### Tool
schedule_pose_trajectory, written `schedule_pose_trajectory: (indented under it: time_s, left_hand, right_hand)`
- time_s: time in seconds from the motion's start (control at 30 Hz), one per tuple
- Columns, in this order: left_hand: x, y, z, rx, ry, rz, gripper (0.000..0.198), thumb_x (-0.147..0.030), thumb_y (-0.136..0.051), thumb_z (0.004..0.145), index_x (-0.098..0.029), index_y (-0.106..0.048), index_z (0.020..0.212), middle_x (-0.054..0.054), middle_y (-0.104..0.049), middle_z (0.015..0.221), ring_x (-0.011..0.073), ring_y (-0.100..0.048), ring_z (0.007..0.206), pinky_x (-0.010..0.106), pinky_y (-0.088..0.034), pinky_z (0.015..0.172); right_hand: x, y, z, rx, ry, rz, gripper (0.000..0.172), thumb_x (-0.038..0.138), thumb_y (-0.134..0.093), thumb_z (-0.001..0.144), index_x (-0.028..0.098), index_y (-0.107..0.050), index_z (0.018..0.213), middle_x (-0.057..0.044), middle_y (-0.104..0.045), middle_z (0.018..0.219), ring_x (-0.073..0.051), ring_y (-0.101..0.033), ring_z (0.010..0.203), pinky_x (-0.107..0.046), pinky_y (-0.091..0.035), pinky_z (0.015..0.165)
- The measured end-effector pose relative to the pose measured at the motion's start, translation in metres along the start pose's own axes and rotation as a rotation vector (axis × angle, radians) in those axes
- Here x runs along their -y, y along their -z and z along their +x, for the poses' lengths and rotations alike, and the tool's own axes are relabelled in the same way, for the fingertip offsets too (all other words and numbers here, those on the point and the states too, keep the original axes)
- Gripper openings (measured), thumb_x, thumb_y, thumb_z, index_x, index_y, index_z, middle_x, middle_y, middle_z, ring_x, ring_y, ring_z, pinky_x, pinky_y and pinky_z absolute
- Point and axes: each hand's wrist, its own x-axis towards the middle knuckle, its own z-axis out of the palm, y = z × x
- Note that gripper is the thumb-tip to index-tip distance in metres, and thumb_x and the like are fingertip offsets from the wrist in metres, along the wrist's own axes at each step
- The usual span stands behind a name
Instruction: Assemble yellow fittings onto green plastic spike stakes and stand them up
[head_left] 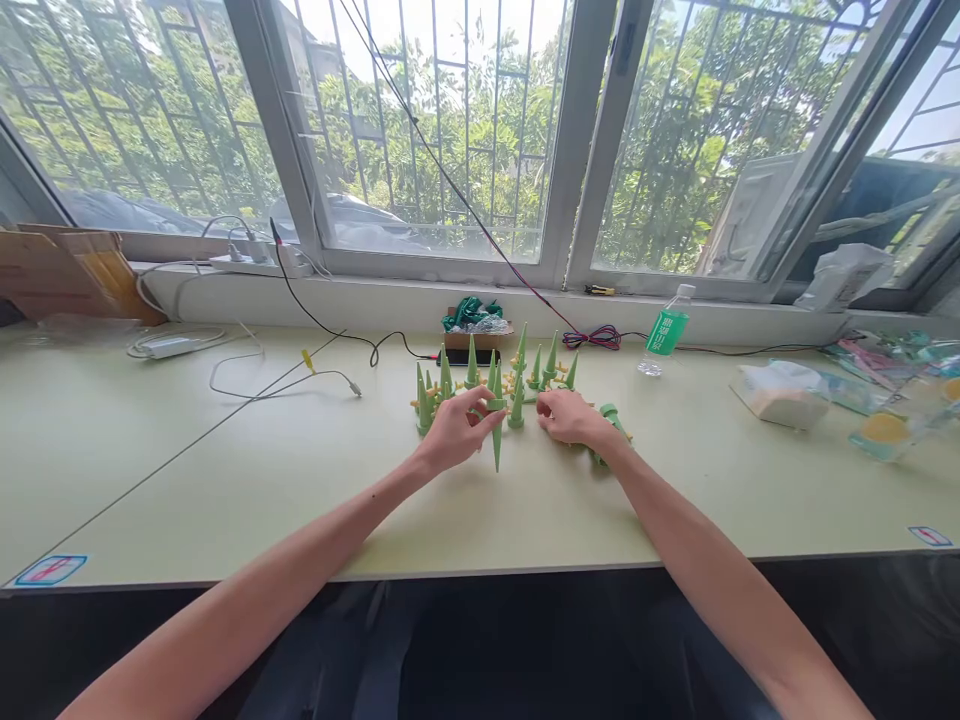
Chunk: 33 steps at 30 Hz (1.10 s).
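Observation:
My left hand (456, 430) pinches a green plant watering spike (497, 445) by its wide collar, with the tip pointing down above the table. To the right, my right hand (564, 416) is closed, its fingertips together; whatever they hold is hidden. Several more green spikes (517, 408) stand point-up behind and between my hands, with small yellow valve pieces among them. Beside my right wrist, other green spike parts (611, 415) lie on the table, partly covered by the forearm.
Behind the spikes are a black phone (469, 357) and a small box (476, 325) with green plastic. A water bottle (664, 332) stands at the back right, left of a tissue pack (780, 393). Cables (300, 375) cross the table's left side. The table's front edge (495, 572) runs below my forearms.

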Motion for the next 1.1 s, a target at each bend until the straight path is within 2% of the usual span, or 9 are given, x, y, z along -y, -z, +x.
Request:
schedule_pose_trajectory:
  time_s: [0.23,0.5,0.6,0.7,0.9,1.0,1.1]
  left_hand:
    - [0.000,-0.001,0.000,0.034,-0.009,0.054,0.035,-0.054,-0.060,0.080,-0.021,-0.055,0.092,0.000,-0.061,0.075,0.0082,-0.050,0.042,0.022,-0.041,0.040]
    - [0.001,0.000,0.000,0.041,-0.004,0.148,0.035,-0.053,-0.057,0.082,-0.020,-0.055,0.090,0.001,-0.062,0.073,0.0092,-0.050,0.044,0.023,-0.042,0.045]
    - [0.001,0.000,0.000,0.030,-0.017,0.189,0.034,-0.054,-0.055,0.083,-0.020,-0.055,0.089,0.000,-0.062,0.070,0.0110,-0.053,0.046,0.025,-0.044,0.049]
    - [0.001,0.000,0.001,0.026,-0.015,0.198,0.033,-0.053,-0.054,0.084,-0.020,-0.055,0.090,0.000,-0.062,0.068,0.0132,-0.056,0.049,0.026,-0.047,0.052]
    - [0.003,0.000,0.001,0.003,0.000,0.194,0.031,-0.051,-0.053,0.085,-0.021,-0.054,0.091,0.001,-0.060,0.070,0.0158,-0.061,0.056,0.023,-0.042,0.044]
    - [0.004,-0.001,0.002,-0.005,-0.010,0.188,0.030,-0.050,-0.052,0.085,-0.021,-0.053,0.090,0.000,-0.059,0.068,0.0150,-0.059,0.054,0.023,-0.043,0.044]
    - [0.005,0.000,0.002,0.013,0.017,0.171,0.029,-0.050,-0.052,0.085,-0.021,-0.050,0.087,-0.002,-0.058,0.059,0.0142,-0.056,0.048,0.024,-0.044,0.044]
  right_hand:
    - [0.008,-0.002,0.000,0.022,-0.025,-0.002,0.014,0.007,-0.056,0.079,0.018,-0.056,0.070,-0.007,-0.063,0.081,-0.019,-0.055,0.076,-0.027,-0.035,0.064]
    - [0.010,-0.010,0.002,-0.022,0.003,0.026,0.012,0.009,-0.053,0.083,0.018,-0.053,0.074,-0.006,-0.060,0.079,-0.018,-0.054,0.077,-0.027,-0.036,0.067]
    - [0.012,-0.010,0.002,-0.114,-0.011,0.082,0.012,0.011,-0.049,0.086,0.018,-0.052,0.077,-0.006,-0.059,0.080,-0.018,-0.053,0.076,-0.027,-0.036,0.067]
    - [0.016,-0.008,0.002,-0.265,-0.050,0.148,0.011,0.013,-0.046,0.088,0.018,-0.051,0.080,-0.006,-0.058,0.083,-0.017,-0.052,0.075,-0.026,-0.036,0.065]
    - [0.025,-0.001,0.000,-0.583,-0.002,0.310,0.013,0.018,-0.042,0.091,0.019,-0.051,0.081,-0.006,-0.056,0.082,-0.016,-0.050,0.069,-0.027,-0.039,0.067]
    - [0.032,0.000,-0.002,-0.651,0.068,0.392,0.013,0.022,-0.042,0.093,0.018,-0.052,0.085,-0.006,-0.057,0.085,-0.015,-0.050,0.067,-0.027,-0.040,0.067]
    - [0.042,-0.001,-0.005,-0.632,0.134,0.477,0.013,0.025,-0.044,0.094,0.019,-0.054,0.088,-0.005,-0.060,0.087,-0.013,-0.050,0.062,-0.026,-0.041,0.065]
